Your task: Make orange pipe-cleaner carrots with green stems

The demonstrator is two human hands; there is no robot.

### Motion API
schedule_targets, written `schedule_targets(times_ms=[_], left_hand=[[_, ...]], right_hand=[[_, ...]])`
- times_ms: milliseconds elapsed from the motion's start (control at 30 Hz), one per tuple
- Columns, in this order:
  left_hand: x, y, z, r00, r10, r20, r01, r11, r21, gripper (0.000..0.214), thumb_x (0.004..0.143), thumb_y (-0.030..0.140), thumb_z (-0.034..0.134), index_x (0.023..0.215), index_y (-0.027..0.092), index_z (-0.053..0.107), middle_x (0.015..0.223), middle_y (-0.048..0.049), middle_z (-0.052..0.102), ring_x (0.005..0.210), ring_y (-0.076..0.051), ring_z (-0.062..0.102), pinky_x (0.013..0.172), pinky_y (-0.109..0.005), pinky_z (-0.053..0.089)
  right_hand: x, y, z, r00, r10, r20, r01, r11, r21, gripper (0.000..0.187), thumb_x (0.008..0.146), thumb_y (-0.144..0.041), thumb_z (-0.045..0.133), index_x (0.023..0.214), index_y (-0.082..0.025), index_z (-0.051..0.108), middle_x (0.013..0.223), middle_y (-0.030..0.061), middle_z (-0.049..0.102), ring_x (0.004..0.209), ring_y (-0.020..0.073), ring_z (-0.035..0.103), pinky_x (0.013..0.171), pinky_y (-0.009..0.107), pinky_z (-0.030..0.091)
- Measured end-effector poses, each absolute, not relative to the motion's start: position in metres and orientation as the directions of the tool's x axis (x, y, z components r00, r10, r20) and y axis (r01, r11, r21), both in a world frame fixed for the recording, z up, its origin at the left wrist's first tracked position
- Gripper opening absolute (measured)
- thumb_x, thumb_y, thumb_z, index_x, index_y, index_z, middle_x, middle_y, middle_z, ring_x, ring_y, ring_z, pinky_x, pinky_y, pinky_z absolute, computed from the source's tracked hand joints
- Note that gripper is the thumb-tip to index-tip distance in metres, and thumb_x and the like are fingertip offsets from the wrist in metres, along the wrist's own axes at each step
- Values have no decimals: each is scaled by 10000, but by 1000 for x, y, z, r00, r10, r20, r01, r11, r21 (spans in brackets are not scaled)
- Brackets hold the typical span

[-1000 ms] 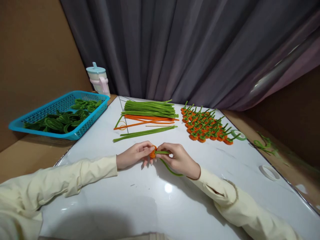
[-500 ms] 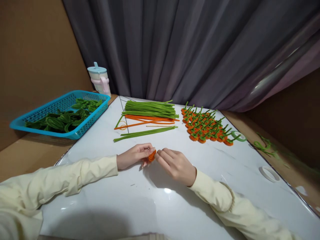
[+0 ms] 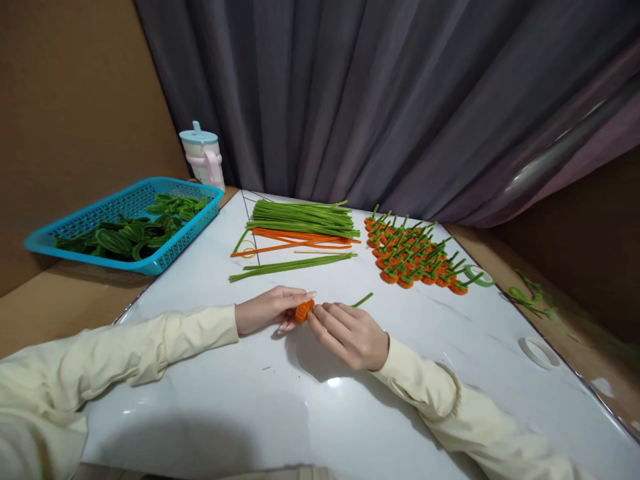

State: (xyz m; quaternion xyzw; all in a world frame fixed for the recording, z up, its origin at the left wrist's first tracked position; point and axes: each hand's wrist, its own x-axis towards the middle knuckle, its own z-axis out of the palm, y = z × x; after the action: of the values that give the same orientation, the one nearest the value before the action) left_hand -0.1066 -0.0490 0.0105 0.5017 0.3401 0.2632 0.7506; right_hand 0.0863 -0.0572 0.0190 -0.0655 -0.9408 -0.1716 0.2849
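Note:
My left hand [image 3: 273, 307] pinches a small orange pipe-cleaner coil [image 3: 304, 310] just above the white table [image 3: 280, 413]. My right hand [image 3: 350, 331] is closed on the coil's other side, its fingers wrapped round a green pipe cleaner [image 3: 362, 299] whose free end sticks out past the knuckles. Both hands meet at the coil near the table's middle. Behind them lie a bundle of straight green pipe cleaners [image 3: 303, 217], a few orange ones [image 3: 295, 239] and a thin green row [image 3: 293, 266].
A cluster of finished orange coils with green stems [image 3: 415, 257] lies at the back right beside a green tape roll [image 3: 479, 276]. A blue basket [image 3: 65, 233] of green loops sits at the left, a lidded cup [image 3: 203, 157] behind it. A white tape ring [image 3: 539, 351] lies right.
The green pipe cleaner that trailed under my right hand has swung round; its end now points up and right past my knuckles. Both hands stayed at the coil.

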Motion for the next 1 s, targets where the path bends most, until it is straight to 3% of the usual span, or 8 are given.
schedule_targets(times_ms=[133,267,400,533,667,767,900,1000], left_hand=[[-105,-49,12,627,731,-268,-12,353,936,407,818,507,495,666,129,497,490,32,459,381,-50,382,375,-180,297],[-104,-48,8,614,757,-224,-44,317,947,489,807,606,415,770,126,505,623,-36,577,465,-105,527,401,-207,406],[-106,-48,4,593,798,-107,-174,257,951,411,775,523,550,947,160,461,737,-39,594,624,-139,593,469,-219,471],[-105,-53,2,518,854,-50,-142,144,979,407,732,372,657,1022,182,444,840,-36,574,685,-139,590,507,-232,491],[-104,-58,0,440,897,50,-37,-37,999,410,782,332,598,1136,164,475,813,-28,566,660,-118,556,543,-238,496],[-106,-59,-2,415,902,116,68,-158,985,366,813,327,551,1131,148,536,780,-21,562,583,-93,516,524,-239,491],[-107,-60,-3,403,905,137,73,-181,981,267,826,327,523,985,124,595,671,0,535,559,-95,504,492,-227,480],[-106,-60,-3,415,905,93,48,-124,991,231,802,341,557,871,122,580,649,9,531,539,-88,504,483,-217,470]], right_hand=[[86,-56,16,-789,131,600,286,943,171,294,884,-66,299,1091,-104,505,914,151,647,803,196,611,633,314,487],[82,-57,16,-624,447,641,401,887,-229,277,868,-53,309,996,-152,534,836,87,644,745,147,600,621,253,476],[80,-56,23,-493,727,478,350,669,-655,115,844,-130,456,887,-182,549,800,46,636,721,132,599,662,239,484],[79,-51,24,-439,853,284,305,438,-845,61,802,-220,544,853,-189,530,781,34,630,657,138,586,632,260,480],[78,-48,22,-442,886,141,248,272,-930,87,800,-269,540,811,-184,526,639,2,586,543,123,544,562,252,454],[76,-50,23,-465,880,98,256,239,-937,92,800,-259,525,784,-171,545,566,-16,550,508,116,523,533,237,436],[75,-54,27,-494,848,192,360,400,-843,71,787,-182,510,764,-159,573,620,3,594,526,104,512,541,217,412],[74,-57,26,-527,773,352,427,599,-678,115,773,-106,468,743,-155,568,641,12,613,531,97,501,540,204,387]])
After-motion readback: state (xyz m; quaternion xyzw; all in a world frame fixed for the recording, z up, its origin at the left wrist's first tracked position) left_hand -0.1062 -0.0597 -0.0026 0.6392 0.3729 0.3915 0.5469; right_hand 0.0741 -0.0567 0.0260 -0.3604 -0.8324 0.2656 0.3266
